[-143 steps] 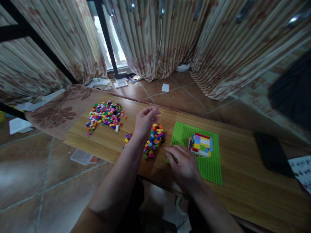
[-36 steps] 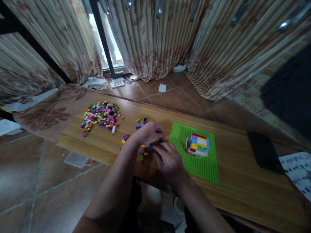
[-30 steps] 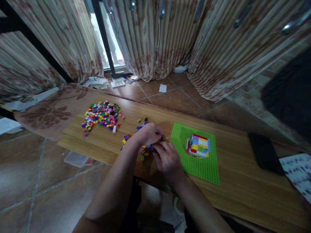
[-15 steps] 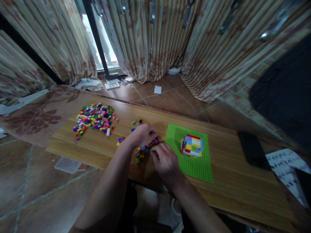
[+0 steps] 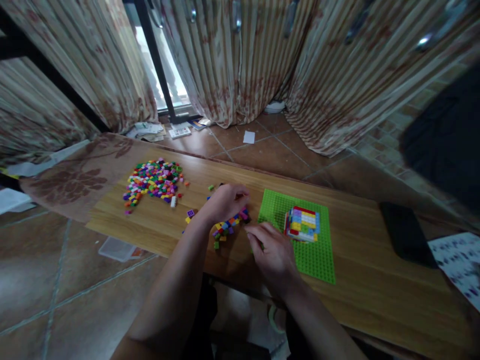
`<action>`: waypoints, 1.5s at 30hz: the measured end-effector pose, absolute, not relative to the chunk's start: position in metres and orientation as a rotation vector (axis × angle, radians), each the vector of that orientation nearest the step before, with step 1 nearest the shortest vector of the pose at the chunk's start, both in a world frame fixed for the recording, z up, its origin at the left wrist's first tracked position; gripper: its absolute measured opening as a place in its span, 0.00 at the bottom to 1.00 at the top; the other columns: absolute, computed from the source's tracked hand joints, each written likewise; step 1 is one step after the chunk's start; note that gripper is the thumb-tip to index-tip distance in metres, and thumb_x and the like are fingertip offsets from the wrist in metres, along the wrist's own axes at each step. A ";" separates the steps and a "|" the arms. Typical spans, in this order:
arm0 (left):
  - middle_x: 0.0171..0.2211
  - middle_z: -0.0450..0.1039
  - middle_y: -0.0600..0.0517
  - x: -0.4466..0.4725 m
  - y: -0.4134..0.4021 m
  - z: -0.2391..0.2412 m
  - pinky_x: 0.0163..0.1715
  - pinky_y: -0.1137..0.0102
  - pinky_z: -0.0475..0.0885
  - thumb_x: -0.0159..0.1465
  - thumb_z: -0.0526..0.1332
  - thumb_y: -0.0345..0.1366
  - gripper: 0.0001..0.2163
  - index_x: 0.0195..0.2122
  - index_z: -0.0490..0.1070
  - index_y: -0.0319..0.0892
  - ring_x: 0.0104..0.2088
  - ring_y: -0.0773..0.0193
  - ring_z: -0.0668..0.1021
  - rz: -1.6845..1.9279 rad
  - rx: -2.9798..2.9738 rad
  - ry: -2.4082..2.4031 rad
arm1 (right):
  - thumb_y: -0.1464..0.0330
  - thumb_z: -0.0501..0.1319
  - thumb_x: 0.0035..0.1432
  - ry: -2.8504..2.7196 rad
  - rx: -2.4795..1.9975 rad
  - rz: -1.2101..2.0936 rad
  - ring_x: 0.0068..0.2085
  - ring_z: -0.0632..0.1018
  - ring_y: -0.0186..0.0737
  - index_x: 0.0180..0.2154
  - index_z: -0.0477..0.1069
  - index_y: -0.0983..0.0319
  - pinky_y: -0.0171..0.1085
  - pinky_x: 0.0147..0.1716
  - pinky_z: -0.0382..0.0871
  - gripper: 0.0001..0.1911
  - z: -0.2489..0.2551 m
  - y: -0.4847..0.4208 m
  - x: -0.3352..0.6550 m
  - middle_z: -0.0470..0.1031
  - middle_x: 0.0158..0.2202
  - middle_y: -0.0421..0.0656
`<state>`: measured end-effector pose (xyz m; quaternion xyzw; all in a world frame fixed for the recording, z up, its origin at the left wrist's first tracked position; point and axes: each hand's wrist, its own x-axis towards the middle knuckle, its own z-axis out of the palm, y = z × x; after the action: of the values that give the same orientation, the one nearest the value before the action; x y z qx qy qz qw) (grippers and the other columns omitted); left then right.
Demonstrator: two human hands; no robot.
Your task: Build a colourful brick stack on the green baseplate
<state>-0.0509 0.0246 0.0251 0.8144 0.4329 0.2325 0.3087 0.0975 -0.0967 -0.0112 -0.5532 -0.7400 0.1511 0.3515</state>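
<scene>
The right hand [image 5: 275, 252] has drawn back from the small brick pile [image 5: 228, 227].

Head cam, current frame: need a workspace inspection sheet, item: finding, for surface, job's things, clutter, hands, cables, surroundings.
Surface: wooden table, patterned cloth over its far-left end.
Job's things: small brick pile under the left hand; green baseplate carrying a multicoloured brick block; large brick pile further left.
Clutter: stray bricks; black phone; printed sheet at right edge.
Hands: left hand curled on the small pile; right hand at the baseplate's near-left corner; what the fingers hold is hidden.
Cables: nothing seen.
Surroundings: striped curtains, tiled floor, papers by the window, plastic lid on the floor.
</scene>
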 end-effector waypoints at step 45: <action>0.25 0.70 0.56 -0.072 0.026 0.033 0.26 0.77 0.64 0.57 0.63 0.37 0.09 0.31 0.74 0.36 0.26 0.71 0.69 1.008 1.454 1.066 | 0.61 0.65 0.54 -0.994 -1.223 1.158 0.26 0.77 0.37 0.40 0.78 0.60 0.36 0.24 0.73 0.13 -0.009 -0.080 0.076 0.80 0.30 0.42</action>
<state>-0.0718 0.0256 0.0331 0.6044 0.4433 0.4192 0.5123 0.0760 -0.0802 -0.0086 -0.5186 -0.4216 0.4911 0.5588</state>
